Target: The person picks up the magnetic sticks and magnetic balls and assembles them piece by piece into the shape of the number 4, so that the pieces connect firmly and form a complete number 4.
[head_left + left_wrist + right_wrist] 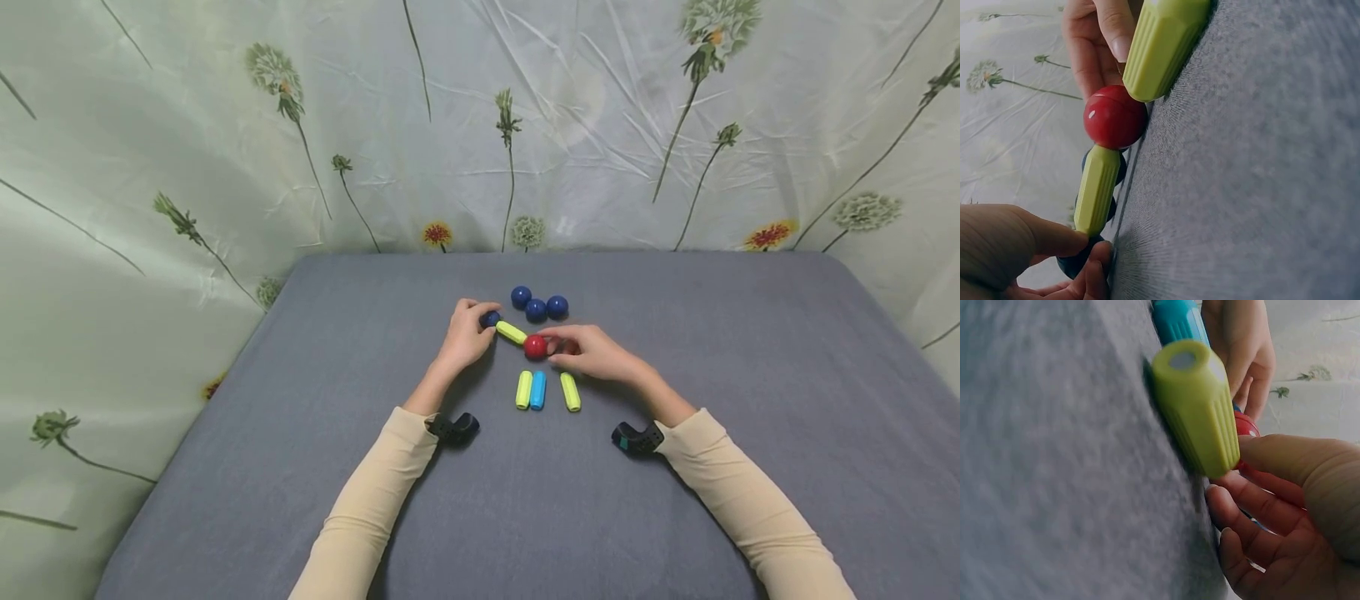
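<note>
My left hand (463, 335) pinches a dark blue ball (491, 319) between thumb and fingers. From that ball a yellow-green ribbed rod (512, 332) runs to a red ball (536, 347), the three forming a line. On the red ball's right side, my right hand (596, 354) holds it with thumb and fingers. The left wrist view shows the rod (1097, 190) end to end with the red ball (1115, 117), while the left fingers partly cover the blue ball (1072, 265). In the right wrist view, thumb and rod hide most of the red ball (1246, 425).
Behind the hands, three dark blue balls (536, 311) cluster on the grey cloth-covered table (540, 500). Nearer me lie a yellow-green rod (523, 390), a light blue rod (537, 390) beside it, and another yellow-green rod (571, 392) to the right. A flowered curtain (450, 167) hangs behind.
</note>
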Action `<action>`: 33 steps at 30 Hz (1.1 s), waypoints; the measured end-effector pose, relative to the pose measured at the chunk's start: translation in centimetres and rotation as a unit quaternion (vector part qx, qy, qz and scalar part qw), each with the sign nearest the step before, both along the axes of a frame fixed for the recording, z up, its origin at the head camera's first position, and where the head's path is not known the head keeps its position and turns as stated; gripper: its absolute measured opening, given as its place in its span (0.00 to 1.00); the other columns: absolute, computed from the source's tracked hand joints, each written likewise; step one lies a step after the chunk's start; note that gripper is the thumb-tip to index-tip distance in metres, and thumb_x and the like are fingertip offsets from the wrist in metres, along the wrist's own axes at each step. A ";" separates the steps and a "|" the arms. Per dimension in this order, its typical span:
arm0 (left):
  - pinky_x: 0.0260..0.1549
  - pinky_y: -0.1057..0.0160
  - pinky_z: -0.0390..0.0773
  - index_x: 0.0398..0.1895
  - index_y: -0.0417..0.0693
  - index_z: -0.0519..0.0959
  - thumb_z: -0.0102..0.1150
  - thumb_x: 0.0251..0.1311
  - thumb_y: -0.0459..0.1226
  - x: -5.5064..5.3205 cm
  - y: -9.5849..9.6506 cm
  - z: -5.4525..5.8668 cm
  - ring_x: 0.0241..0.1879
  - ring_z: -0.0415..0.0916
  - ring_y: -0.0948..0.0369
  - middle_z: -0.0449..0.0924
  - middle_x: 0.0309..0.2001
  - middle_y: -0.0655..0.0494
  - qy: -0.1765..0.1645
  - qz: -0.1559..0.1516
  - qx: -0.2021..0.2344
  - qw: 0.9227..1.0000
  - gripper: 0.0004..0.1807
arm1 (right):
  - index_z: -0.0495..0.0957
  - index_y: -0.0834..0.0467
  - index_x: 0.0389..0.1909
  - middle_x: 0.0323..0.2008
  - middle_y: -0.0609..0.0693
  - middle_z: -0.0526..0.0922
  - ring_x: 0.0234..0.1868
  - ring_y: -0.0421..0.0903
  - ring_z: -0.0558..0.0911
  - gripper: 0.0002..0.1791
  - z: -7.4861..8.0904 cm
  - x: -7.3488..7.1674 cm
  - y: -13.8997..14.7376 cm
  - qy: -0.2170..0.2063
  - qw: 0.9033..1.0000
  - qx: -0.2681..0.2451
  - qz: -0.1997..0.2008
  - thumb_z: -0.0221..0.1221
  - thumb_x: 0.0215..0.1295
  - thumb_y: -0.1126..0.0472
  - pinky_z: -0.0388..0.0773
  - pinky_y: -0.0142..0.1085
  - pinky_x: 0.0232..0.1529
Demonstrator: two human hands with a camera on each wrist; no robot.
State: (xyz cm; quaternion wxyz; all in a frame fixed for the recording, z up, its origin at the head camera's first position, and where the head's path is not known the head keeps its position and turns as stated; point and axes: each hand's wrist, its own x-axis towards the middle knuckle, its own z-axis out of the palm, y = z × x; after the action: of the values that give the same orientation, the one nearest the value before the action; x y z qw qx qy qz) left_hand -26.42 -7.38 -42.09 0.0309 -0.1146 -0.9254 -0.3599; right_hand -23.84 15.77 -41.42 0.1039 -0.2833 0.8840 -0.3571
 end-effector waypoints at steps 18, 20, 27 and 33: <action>0.53 0.49 0.72 0.60 0.46 0.72 0.64 0.53 0.46 0.2 0.9 0.2 0.55 0.69 0.45 0.61 0.59 0.39 -0.032 0.039 0.023 0.998 0.31 | 0.76 0.64 0.52 0.30 0.51 0.79 0.25 0.39 0.70 0.20 0.3 1.3 -2.8 0.010 1.000 0.007 -0.021 0.59 0.62 0.58 0.67 0.29 0.29; 0.54 0.49 0.71 0.60 0.46 0.72 0.65 0.52 0.45 0.1 1.0 0.2 0.56 0.68 0.45 0.61 0.60 0.39 -0.035 0.038 0.020 0.998 0.31 | 0.78 0.63 0.46 0.27 0.50 0.77 0.24 0.39 0.70 0.17 0.3 1.5 -3.1 0.010 0.999 0.015 -0.038 0.60 0.61 0.56 0.67 0.30 0.28; 0.54 0.47 0.71 0.62 0.47 0.70 0.64 0.52 0.44 0.1 1.1 0.3 0.56 0.68 0.44 0.60 0.61 0.40 -0.046 0.034 0.014 0.998 0.32 | 0.77 0.59 0.30 0.22 0.48 0.75 0.23 0.39 0.69 0.15 0.2 2.3 -3.8 0.040 0.997 0.049 -0.052 0.61 0.58 0.50 0.65 0.30 0.26; 0.54 0.48 0.71 0.63 0.48 0.69 0.63 0.53 0.44 -0.1 0.9 0.1 0.57 0.68 0.45 0.60 0.61 0.41 -0.050 0.022 0.008 0.998 0.32 | 0.73 0.56 0.21 0.20 0.46 0.70 0.23 0.40 0.66 0.19 -0.1 2.8 -4.5 0.074 0.992 0.078 -0.058 0.63 0.55 0.45 0.61 0.30 0.26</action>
State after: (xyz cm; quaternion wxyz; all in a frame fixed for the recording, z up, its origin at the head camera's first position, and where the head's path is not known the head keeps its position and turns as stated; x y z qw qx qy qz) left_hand -26.48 -6.45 -41.96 -0.0065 -0.0755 -0.9252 -0.3718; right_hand -21.01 11.27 -41.47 0.0390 -0.2481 0.9294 -0.2704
